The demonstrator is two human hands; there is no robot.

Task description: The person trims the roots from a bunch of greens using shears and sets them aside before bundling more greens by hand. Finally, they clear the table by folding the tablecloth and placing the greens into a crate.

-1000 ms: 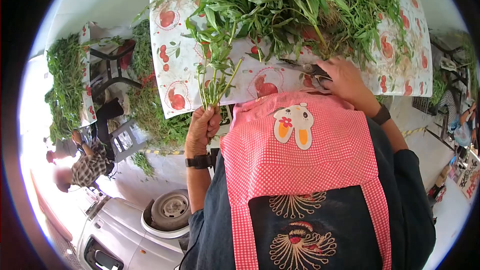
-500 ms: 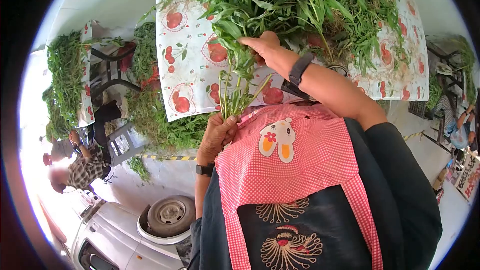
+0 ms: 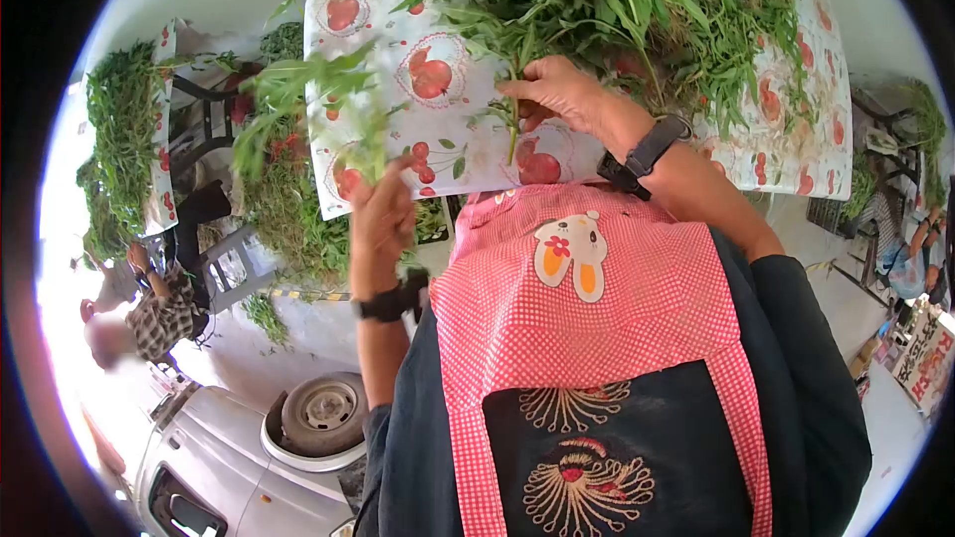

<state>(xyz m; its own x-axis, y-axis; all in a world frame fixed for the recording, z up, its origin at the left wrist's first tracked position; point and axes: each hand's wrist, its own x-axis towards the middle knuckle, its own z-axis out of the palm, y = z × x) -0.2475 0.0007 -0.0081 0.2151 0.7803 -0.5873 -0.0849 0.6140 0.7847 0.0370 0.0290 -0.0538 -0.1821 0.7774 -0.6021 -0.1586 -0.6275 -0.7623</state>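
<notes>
Far-left table: cut greens [image 3: 124, 129] piled up on it, with 1 seated person [image 3: 164, 313] in a checked shirt just below
Bottom left: silver van [image 3: 219, 467], wheel [image 3: 323, 415] showing
Left-hand bunch: leafy stems [image 3: 338, 80], super blurry, sticking up past the tablecloth's [image 3: 477, 89] left edge
Left hand [image 3: 383, 219]: curled around the bottom of that bunch, pretty smeared tbh
Right-hand pick: 1 leafy sprig [image 3: 513, 124], upright-ish over the cloth, at the heap's near edge
Right hand [image 3: 562, 94]: thumb and fingers pinching that sprig
Apron [image 3: 597, 328]: red check, bunny patch [image 3: 572, 254]
Big heap [image 3: 617, 0]: tangled greens across the table's far side
</notes>
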